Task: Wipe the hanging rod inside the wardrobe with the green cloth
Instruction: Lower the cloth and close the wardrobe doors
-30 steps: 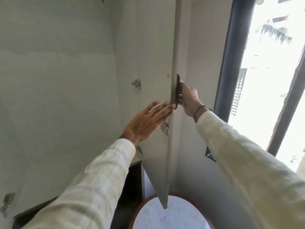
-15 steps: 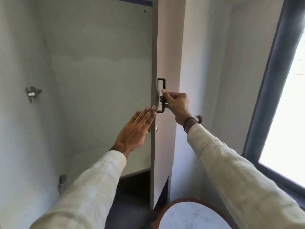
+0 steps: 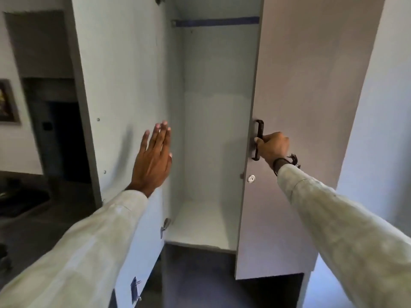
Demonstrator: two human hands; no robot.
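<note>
Swung wide apart now, both doors, showing hanging rod (image 3: 216, 20) above. Left hand (image 3: 153, 158) flat, fingers spread, on left door (image 3: 120, 85); right hand (image 3: 272, 148) fisted round right door's handle (image 3: 259, 138).

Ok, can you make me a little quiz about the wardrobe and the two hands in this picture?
1. True or false: the right hand is wrapped around the dark door handle.
2. What is the left hand doing? A) holding a green cloth B) flat and open with fingers spread, against the left door C) wiping the rod
3. Fill in: the blue hanging rod runs across the ____ of the wardrobe.

Key: 1 true. 2 B; no green cloth shows anywhere in the picture. 3 top.
</note>
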